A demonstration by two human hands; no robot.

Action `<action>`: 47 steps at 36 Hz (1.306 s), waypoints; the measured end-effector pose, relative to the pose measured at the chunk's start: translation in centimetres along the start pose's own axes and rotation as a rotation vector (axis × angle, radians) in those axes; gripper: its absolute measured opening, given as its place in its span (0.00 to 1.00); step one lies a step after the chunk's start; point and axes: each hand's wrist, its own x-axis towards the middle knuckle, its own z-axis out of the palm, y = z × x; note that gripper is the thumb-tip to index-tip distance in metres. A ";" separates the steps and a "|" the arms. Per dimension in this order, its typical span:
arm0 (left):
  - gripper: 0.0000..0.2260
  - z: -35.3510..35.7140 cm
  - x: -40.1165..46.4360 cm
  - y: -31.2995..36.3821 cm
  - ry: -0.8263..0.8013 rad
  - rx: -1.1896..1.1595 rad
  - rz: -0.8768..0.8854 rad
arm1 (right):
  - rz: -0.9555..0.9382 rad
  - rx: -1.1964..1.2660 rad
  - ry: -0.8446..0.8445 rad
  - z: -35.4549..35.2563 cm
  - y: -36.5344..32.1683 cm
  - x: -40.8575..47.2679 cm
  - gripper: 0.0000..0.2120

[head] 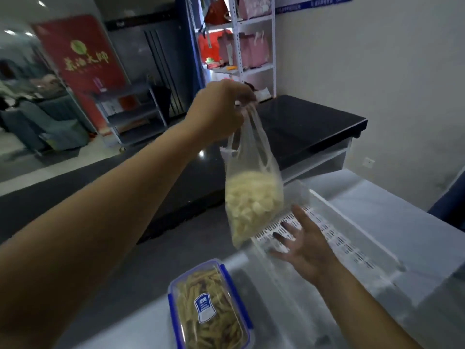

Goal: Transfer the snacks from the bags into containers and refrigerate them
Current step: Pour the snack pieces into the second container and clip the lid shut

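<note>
1. Our left hand (221, 109) has its fingers (245, 93) pinched tight on the handles of a thin plastic bag (251, 172). We hold it by the top so the bag hangs straight down and nothing spills.
2. Our right hand (305, 244) is wide open, with its fingers (285, 229) spread and holding nothing. It sits low, just beside the bottom of the bag, over a clear box with a white slotted tray (334, 238) inside. We think it is there to steady the box or catch the bag.
3. The pale snacks (251, 200) are all down in the bottom of the bag, up in the air over the near end of the box. They are not in the box yet, so we think pouring comes next.
4. Near us on the counter (125, 285) sits a closed container with blue clips (208, 306), full of yellow-brown snack sticks. That one looks done, so it waits out of the way.
5. We cannot see a fridge for sure.
</note>
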 end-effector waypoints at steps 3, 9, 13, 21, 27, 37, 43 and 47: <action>0.09 -4.1 -1.1 0.2 -0.069 -0.124 -0.088 | 0.149 0.137 -0.116 1.9 2.9 0.2 0.25; 0.14 -10.4 -5.3 -1.0 -0.347 -0.256 -0.193 | 0.331 0.466 -0.634 5.6 8.1 -1.6 0.49; 0.13 -12.9 -9.9 -4.3 -0.547 -0.343 -0.304 | 0.420 0.431 -0.650 7.4 10.7 -2.9 0.48; 0.16 -17.4 -22.2 -10.5 -0.593 -0.584 -0.483 | 0.605 0.189 -0.514 7.4 14.7 -4.3 0.38; 0.15 -17.2 -33.7 -13.5 -0.346 -0.772 -0.734 | 0.498 -0.222 -0.393 7.9 17.0 -6.3 0.29; 0.04 -10.2 -49.0 -17.2 -0.029 -0.935 -1.237 | 0.246 -0.520 -0.302 10.2 21.3 -9.5 0.27; 0.04 -7.1 -52.7 -20.0 -0.069 -0.929 -1.356 | 0.217 -0.668 -0.202 11.9 24.0 -11.8 0.27; 0.04 -5.9 -53.3 -22.0 -0.165 -0.875 -1.364 | 0.183 -0.711 -0.152 13.5 25.9 -13.1 0.26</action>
